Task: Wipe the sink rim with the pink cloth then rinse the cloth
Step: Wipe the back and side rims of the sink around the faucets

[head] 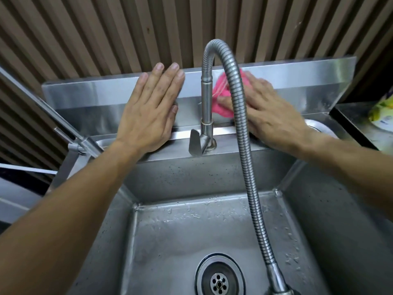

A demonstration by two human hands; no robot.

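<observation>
We are looking at a working kitchen or utility wash area, more commercial than domestic. At six o'clock lies a deep stainless steel sink [212, 231] with welded corners, a round drain [219, 285] and water drops on its floor. At twelve o'clock a tall steel backsplash [297, 86] stands against a ribbed brown slatted wall [106, 28]. A flexible gooseneck faucet [244, 145] rises from the back rim. At three o'clock we see a dark counter [357, 116] holding a printed packet [382, 116].

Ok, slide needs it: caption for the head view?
Right hand presses pink cloth against sink backsplash; left hand rests flat.
</observation>
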